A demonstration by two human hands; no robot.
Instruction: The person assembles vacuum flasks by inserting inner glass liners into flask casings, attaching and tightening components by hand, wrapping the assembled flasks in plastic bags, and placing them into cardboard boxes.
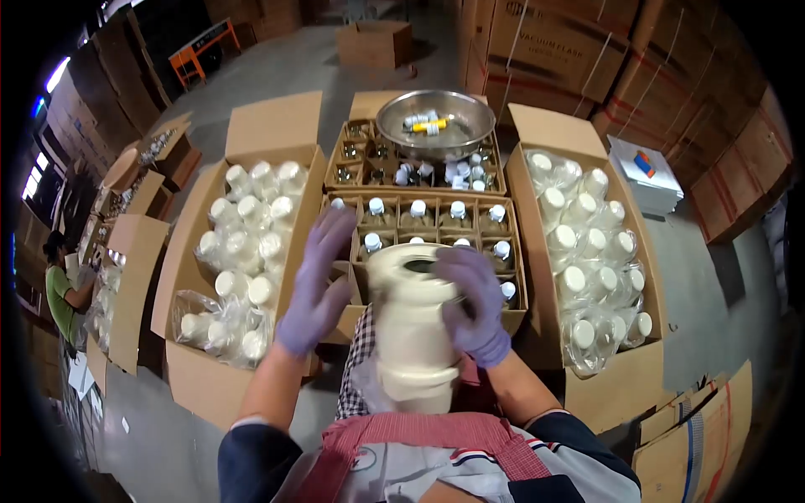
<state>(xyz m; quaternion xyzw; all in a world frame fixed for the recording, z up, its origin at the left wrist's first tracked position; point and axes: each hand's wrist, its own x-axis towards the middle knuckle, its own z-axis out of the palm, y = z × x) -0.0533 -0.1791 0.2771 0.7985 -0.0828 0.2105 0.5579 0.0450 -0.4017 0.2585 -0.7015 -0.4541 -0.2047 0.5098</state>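
Note:
A cream flask body (415,335) stands upright in front of my torso, with a dark round opening at its top. My left hand (319,281), in a purple glove, is raised to the left of the flask, fingers apart and holding nothing. The purple-gloved right hand (475,303) is at the flask's upper right side, its fingers spread near the opening; whether it touches the rim is unclear. Behind the flask, a divided carton (518,267) holds glass bottles with white caps (418,208).
Open cartons of bagged cream flasks flank me at left (186,243) and right (537,243). A metal bowl (390,138) with yellow and white items rests on a rear carton. A person in green (60,289) works at far left. Stacked boxes (553,50) stand behind.

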